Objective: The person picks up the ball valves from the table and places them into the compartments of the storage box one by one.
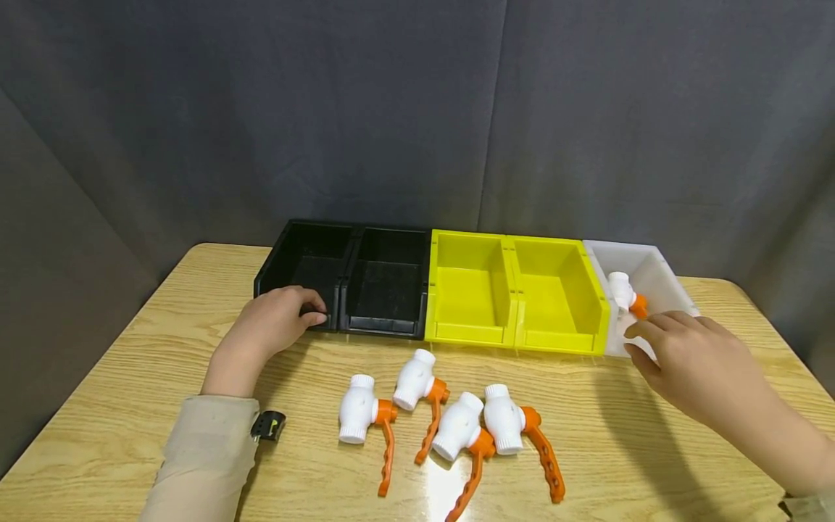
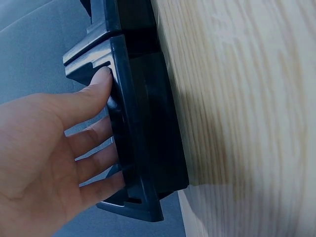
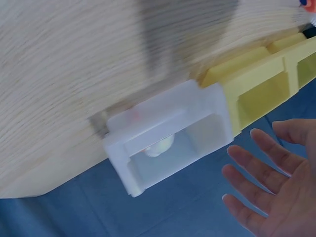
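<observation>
My left hand [image 1: 277, 319] is at the front of the leftmost black bin [image 1: 316, 239], its loosely bent fingers [image 2: 94, 160] reaching over the rim. The thumb tip is at the bin's edge, though contact is hard to judge. My right hand [image 1: 701, 355] hovers by the front of the white bin [image 1: 665, 272], holding nothing, fingers [image 3: 252, 190] apart. Inside that bin lies a white ball valve [image 1: 621, 290] with an orange handle, partly hidden. On the table, several similar ball valves [image 1: 357, 409] lie grouped between the hands, orange levers pointing toward me.
Two yellow bins [image 1: 472, 333] and a second black bin [image 1: 385, 326] join the row along the back of the wooden table [image 1: 130, 406]. Behind it hangs a dark grey curtain [image 1: 391, 109]. A small black device [image 1: 268, 425] sits at the left sleeve.
</observation>
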`<action>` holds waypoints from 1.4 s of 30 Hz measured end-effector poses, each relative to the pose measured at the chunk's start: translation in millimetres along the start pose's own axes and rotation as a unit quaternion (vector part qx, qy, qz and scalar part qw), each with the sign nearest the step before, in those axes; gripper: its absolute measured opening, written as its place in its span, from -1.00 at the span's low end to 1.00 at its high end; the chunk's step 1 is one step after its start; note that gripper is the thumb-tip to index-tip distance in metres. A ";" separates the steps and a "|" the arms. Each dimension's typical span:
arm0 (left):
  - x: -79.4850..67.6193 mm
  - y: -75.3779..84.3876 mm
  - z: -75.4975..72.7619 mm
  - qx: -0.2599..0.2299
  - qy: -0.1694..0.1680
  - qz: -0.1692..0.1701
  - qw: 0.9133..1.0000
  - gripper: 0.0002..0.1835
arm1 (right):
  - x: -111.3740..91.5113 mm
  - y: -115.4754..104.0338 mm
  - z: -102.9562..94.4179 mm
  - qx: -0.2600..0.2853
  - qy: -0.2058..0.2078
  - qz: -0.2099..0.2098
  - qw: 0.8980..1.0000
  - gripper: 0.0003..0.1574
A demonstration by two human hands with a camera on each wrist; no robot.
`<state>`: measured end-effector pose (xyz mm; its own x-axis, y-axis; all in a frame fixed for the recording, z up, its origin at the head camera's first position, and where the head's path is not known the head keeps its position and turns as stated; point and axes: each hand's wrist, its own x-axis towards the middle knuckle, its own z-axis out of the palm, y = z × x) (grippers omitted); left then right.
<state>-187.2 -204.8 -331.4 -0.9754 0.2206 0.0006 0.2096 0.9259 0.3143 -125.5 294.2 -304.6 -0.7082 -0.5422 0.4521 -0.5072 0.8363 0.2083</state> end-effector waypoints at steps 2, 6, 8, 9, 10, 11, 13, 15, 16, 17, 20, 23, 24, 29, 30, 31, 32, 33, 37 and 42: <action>0.1 -0.2 -0.2 0.001 0.000 0.000 1.000 -0.81 | 0.0 -4.9 -0.6 0.010 -0.004 -0.004 1.000 -0.66; 0.1 0.3 -0.6 0.001 -0.001 -0.001 1.000 -0.81 | -1.2 -13.8 -0.2 0.032 -0.007 -0.006 0.999 -0.66; -0.1 0.6 -0.8 0.000 -0.002 -0.001 1.000 -0.82 | -2.2 -18.0 0.6 0.040 -0.007 -0.007 0.999 -0.76; 0.0 0.7 -0.8 0.000 -0.002 -0.002 1.000 -0.82 | -2.7 -21.1 0.6 0.042 -0.008 -0.006 0.999 -0.77; 0.1 0.8 -0.8 0.000 -0.002 -0.002 1.000 -0.82 | -3.1 -24.2 0.6 0.045 -0.011 -0.007 0.999 -0.80; 0.1 0.8 -0.8 0.001 -0.002 -0.003 1.000 -0.82 | -3.4 -27.6 0.5 0.047 -0.015 -0.007 0.999 -0.81; 0.3 0.9 -0.6 0.001 -0.002 -0.003 1.000 -0.82 | -4.0 -35.2 -0.7 0.053 -0.024 -0.009 0.998 -0.79; 0.5 1.0 -0.5 0.001 -0.001 -0.004 1.000 -0.82 | -4.2 -42.9 -1.7 0.059 -0.029 -0.015 0.998 -0.81; 0.4 1.1 -0.6 0.001 0.000 -0.003 1.000 -0.82 | -4.2 -46.1 -1.8 0.063 -0.030 -0.022 0.997 -0.76; 0.3 1.0 -0.7 0.000 0.001 -0.003 1.000 -0.82 | -4.0 -49.1 -1.9 0.065 -0.030 -0.027 0.997 -0.76; 0.1 1.0 -0.9 0.000 0.002 -0.003 1.000 -0.82 | -3.7 -56.9 -1.6 0.070 -0.028 -0.041 0.996 -0.74; 0.0 0.9 -0.8 0.000 0.000 -0.003 1.000 -0.82 | -3.1 -65.6 -1.5 0.074 -0.035 -0.046 0.996 -0.44; 0.0 0.9 -0.8 0.000 0.000 -0.003 1.000 -0.82 | -3.0 -68.5 -1.4 0.075 -0.036 -0.047 0.995 -0.32; 0.2 1.2 -0.7 -0.003 0.000 -0.003 1.000 -0.82 | -2.6 -79.9 -1.4 0.083 -0.042 -0.061 0.994 -0.44; 0.4 1.4 -0.7 -0.003 0.000 -0.003 1.000 -0.82 | -2.6 -81.4 -1.4 0.085 -0.044 -0.063 0.993 -0.59; 0.4 1.6 -0.6 -0.004 0.000 -0.003 1.000 -0.82 | -2.4 -82.7 -1.2 0.086 -0.047 -0.065 0.993 -0.73; 0.5 1.6 -0.6 -0.004 0.000 -0.004 1.000 -0.82 | -2.3 -84.0 -1.0 0.086 -0.051 -0.066 0.993 -0.83; 0.5 1.7 -0.6 -0.003 0.000 -0.004 1.000 -0.82 | -2.0 -85.3 -0.6 0.087 -0.054 -0.068 0.992 -0.82; 0.5 1.8 -0.6 -0.004 0.000 -0.005 1.000 -0.82 | -0.2 -89.9 1.5 0.087 -0.061 -0.071 0.992 -0.77; 0.2 1.4 -0.6 -0.004 -0.001 -0.006 1.000 -0.82 | 1.5 -94.4 3.3 0.090 -0.059 -0.080 0.991 -0.73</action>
<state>-187.2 -203.7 -330.4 -0.9778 0.2094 -0.0052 0.1966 0.9262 0.3218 -80.3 214.2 -326.4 -0.6589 -0.6808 0.3200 -0.6892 0.7168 0.1057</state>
